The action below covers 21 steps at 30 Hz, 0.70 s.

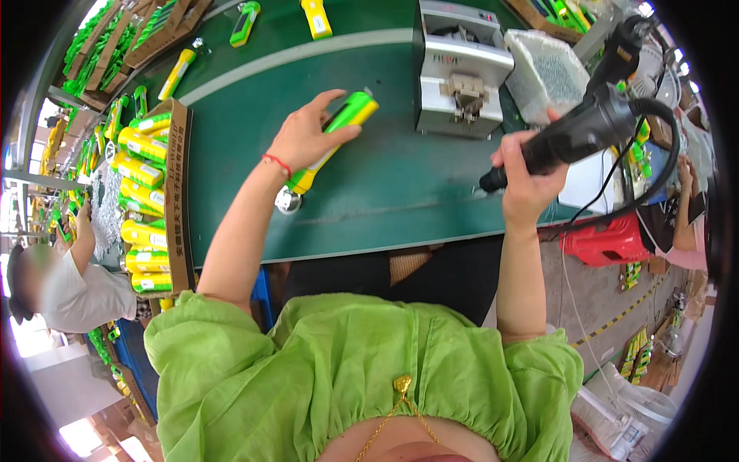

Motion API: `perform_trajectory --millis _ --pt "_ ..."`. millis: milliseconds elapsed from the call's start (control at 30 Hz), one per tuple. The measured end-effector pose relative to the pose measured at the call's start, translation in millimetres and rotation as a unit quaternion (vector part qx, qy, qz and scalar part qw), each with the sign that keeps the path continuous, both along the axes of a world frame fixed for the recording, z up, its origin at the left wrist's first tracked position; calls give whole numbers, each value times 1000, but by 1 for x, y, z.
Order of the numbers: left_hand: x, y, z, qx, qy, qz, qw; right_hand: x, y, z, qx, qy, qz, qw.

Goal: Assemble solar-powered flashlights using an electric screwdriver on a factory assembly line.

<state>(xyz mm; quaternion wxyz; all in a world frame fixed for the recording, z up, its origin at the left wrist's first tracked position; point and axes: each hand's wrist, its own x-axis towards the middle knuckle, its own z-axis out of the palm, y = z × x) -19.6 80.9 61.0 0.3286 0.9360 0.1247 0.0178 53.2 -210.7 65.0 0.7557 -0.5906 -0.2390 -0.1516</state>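
My left hand [302,140] grips a green and yellow flashlight [352,114], thumb on one side and fingers on the other. The flashlight slants over the green worktable [385,200], its round clear head end toward me. In my right hand [528,183] is a black electric screwdriver [579,132], my fingers wrapped around its front part. Its dark tip points left, low over the table and well apart from the flashlight. A thick black cable loops from its back end.
A grey box-shaped machine [462,65] with a metal front fitting stands at the back, beside a white bin [514,48] of small metal parts. At left, a cardboard box [180,192] holds several flashlights. More flashlights lie at the back. A person [85,289] sits at far left.
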Motion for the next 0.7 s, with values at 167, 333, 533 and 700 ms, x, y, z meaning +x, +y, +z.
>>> perform_trajectory --millis 167,333,533,700 --pt "99 74 -15 15 60 40 997 -10 2 12 37 48 52 997" --pt "237 122 -12 88 -73 142 983 -3 16 3 12 87 45 995" --pt "247 182 -35 545 -6 -99 832 1 15 8 4 116 4 993" --pt "241 183 -49 591 -98 -193 777 0 12 0 -26 83 8 996"
